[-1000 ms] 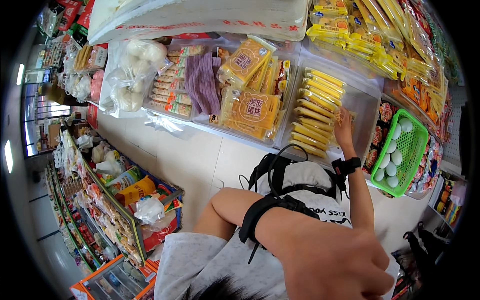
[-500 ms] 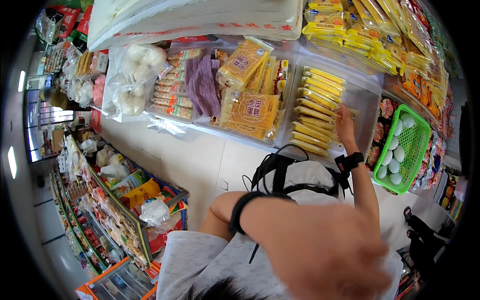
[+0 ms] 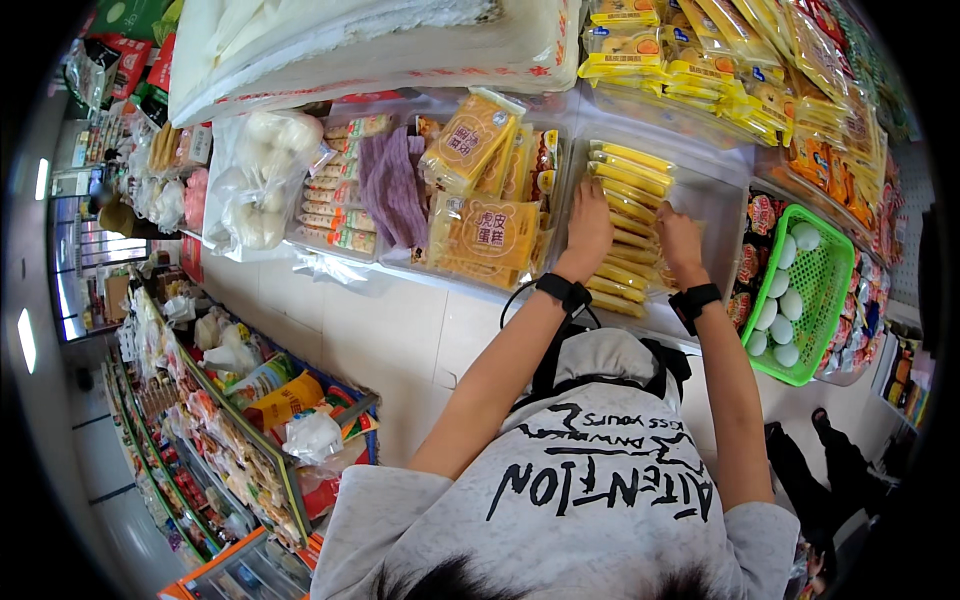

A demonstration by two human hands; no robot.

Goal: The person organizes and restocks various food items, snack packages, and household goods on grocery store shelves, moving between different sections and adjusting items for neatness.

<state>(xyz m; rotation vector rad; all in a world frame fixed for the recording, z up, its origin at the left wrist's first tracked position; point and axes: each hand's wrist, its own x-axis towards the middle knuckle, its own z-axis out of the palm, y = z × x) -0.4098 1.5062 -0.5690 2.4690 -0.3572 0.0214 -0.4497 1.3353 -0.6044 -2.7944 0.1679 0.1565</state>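
Observation:
A row of slim yellow snack packets stands in a grey plastic tray. Against the left ends of the packets lies my left hand, its fingers stretched out. My right hand is at the right ends of the row, fingers bent and closed on a packet; its fingertips are partly hidden. Both wrists carry black bands. Just left of this tray are larger orange-yellow cake packets, with one pack leaning on top.
Purple wrapped sticks and bagged white buns sit farther left. At the right stands a green basket of pale eggs. A large white plastic-covered stack and yellow bagged snacks border the back. A person's dark-clothed legs show at lower right.
My left hand has swung from low in front of my body up to the left side of the packet row. My right hand stays at the row's right side.

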